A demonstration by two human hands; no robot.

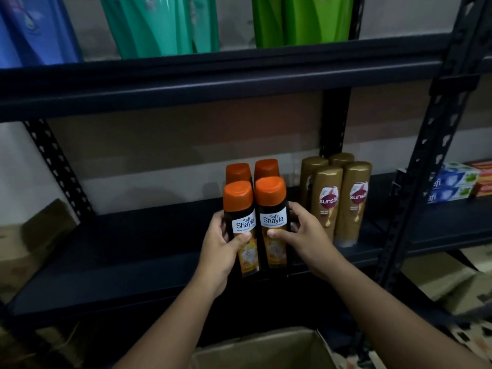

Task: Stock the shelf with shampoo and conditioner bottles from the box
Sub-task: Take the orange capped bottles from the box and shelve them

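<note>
Two black Safi Shayla bottles with orange caps stand side by side at the front of the dark shelf [127, 251]. My left hand [221, 249] grips the left bottle [241, 225]. My right hand [306, 235] grips the right bottle [273, 219]. Both bottles are upright and touch each other. Behind them stand two more orange-capped bottles [251, 170]. To the right is a group of several gold Sunsilk bottles [343, 198]. The open cardboard box [266, 347] is at the bottom, below the shelf.
The shelf above carries blue [34, 30], teal [159, 25] and green pouches [300, 20]. A black slotted upright [415, 182] stands at the right, with toothpaste boxes [458, 182] beyond it. A cardboard box [29, 243] sits at the left end of the shelf.
</note>
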